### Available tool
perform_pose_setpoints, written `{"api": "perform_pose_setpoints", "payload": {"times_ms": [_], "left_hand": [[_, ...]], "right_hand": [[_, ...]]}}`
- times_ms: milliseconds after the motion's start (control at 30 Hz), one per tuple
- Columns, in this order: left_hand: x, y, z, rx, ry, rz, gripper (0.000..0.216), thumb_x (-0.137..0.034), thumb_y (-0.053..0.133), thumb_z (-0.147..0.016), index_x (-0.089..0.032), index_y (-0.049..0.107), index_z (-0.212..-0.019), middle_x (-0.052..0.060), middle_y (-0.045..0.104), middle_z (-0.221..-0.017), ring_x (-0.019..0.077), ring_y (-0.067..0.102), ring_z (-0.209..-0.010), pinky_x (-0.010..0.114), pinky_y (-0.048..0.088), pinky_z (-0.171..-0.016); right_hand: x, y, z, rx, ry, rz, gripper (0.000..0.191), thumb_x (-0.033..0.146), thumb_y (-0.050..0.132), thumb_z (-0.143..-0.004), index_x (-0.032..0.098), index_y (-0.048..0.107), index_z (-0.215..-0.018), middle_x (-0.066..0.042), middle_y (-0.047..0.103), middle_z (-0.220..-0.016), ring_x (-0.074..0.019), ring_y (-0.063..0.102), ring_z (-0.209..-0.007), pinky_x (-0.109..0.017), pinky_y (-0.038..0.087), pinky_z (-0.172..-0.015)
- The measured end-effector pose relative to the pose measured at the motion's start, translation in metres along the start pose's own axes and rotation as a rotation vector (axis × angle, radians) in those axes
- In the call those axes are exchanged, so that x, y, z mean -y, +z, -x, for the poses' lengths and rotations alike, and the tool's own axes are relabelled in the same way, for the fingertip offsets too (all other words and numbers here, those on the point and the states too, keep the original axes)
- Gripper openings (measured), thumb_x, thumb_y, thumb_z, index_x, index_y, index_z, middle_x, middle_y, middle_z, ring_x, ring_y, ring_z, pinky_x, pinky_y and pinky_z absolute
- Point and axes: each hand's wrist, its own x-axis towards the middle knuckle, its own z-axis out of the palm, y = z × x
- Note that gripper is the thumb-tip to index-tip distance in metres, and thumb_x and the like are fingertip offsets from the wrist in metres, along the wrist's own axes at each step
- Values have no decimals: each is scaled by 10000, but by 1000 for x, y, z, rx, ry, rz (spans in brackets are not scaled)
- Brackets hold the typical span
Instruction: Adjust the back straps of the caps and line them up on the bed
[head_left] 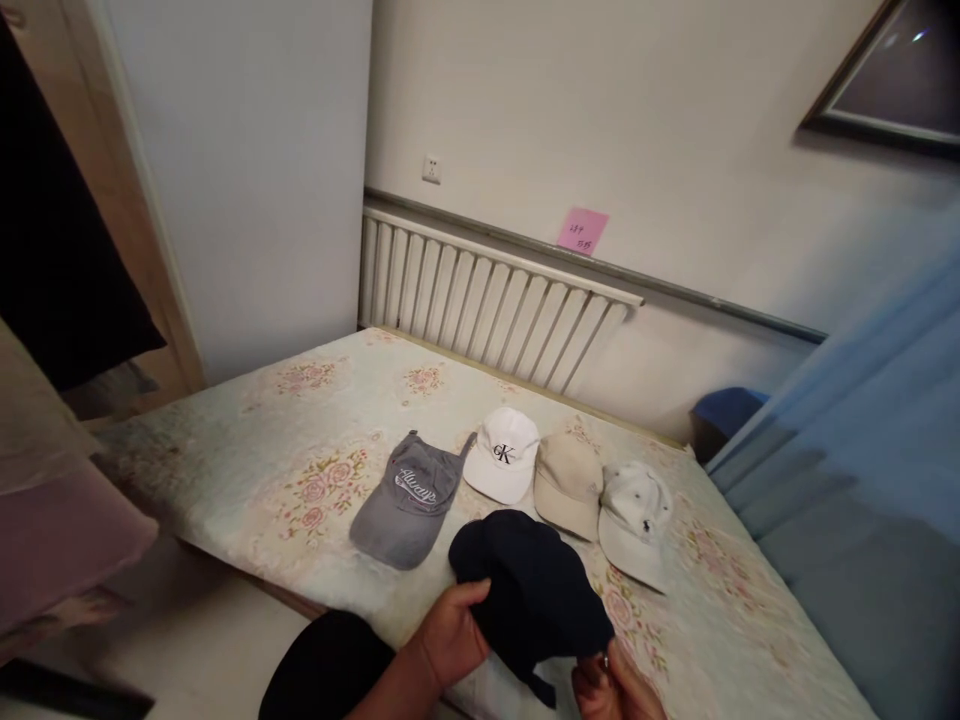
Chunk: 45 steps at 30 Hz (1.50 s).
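Observation:
Both my hands hold a dark navy cap (pixel 532 585) just above the near edge of a floral mattress (pixel 300 450). My left hand (pixel 450 635) grips the cap's left side with its fingers curled round the cloth. My right hand (pixel 611 685) pinches the cap's lower right edge at the bottom of the view. Beyond the navy cap lies a row of caps: a grey one with white script (pixel 409 495), a white one with a black logo (pixel 504 452), a beige one (pixel 568 482) and a pale white one (pixel 636 518).
A white radiator (pixel 480 300) runs along the wall behind the mattress, with a pink note (pixel 582 230) above it and a socket (pixel 431 168) to the left. A blue curtain (pixel 862 480) hangs at the right. A wooden door frame (pixel 127 200) stands at the left.

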Motion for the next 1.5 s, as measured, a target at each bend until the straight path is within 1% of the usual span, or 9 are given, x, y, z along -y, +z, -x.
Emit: {"api": "perform_pose_setpoints", "payload": {"times_ms": [100,233,433,767,967,1067,1200,1333,1500], "left_hand": [[1,14,0,-55,-1,40,308,-216,537,-818,-32,663,-1030,155,693,-1024,264,637,-997,387,367,-1008],[6,30,-1,-133,33,30,295,-228,566,-819,-38,662,-1024,144,700,-1008,252,649,-975,370,386,-1001],[16,43,-7,-202,49,-3,348,-242,590,-817,-45,618,-1103,142,705,-995,247,663,-937,367,414,-973],[38,71,-7,-78,51,-6,374,-237,557,-843,-80,568,-1182,132,666,-1110,243,594,-1086,358,396,-988],[55,72,-13,-89,32,-110,330,-212,579,-816,-100,579,-1126,121,700,-1004,232,649,-949,347,447,-883],[60,74,-16,-157,41,-127,232,-209,599,-805,-116,604,-1017,95,716,-878,201,670,-794,326,466,-805],[61,75,-17,-230,40,-116,212,-254,638,-791,-126,595,-954,80,712,-822,191,667,-757,299,468,-743],[57,78,-14,-247,40,-117,207,-243,645,-789,-137,588,-957,66,714,-812,181,666,-727,295,468,-714],[59,82,-11,-214,81,-159,132,-138,649,-766,-144,595,-886,48,708,-773,165,654,-704,315,461,-741]], "right_hand": [[11,4,7,-22,69,-139,234,273,812,-581,204,638,-722,42,554,-569,-78,471,-474,-217,443,-468],[27,4,15,-33,35,-220,212,210,810,-577,211,634,-695,33,575,-612,-80,477,-499,-215,445,-480],[46,-1,21,-22,-2,-207,190,190,788,-617,216,634,-725,30,601,-660,-81,506,-528,-219,474,-529],[76,0,31,-36,-103,-211,202,188,775,-635,232,627,-766,33,642,-704,-90,554,-564,-233,498,-580],[98,11,33,-49,-205,-87,194,221,751,-672,209,633,-825,21,638,-736,-91,537,-569,-205,478,-534],[96,19,30,-32,-243,-41,182,230,761,-661,189,639,-789,14,645,-705,-87,526,-552,-192,460,-507],[82,25,23,-27,-203,-64,182,240,765,-658,170,649,-778,-4,675,-711,-78,527,-534,-186,455,-496],[70,26,21,-36,-178,-68,207,252,771,-653,160,643,-786,-28,699,-756,-79,524,-511,-198,453,-478],[66,27,20,-69,-166,-77,245,264,799,-616,153,619,-740,-43,708,-739,-80,529,-496,-202,449,-475]]}}
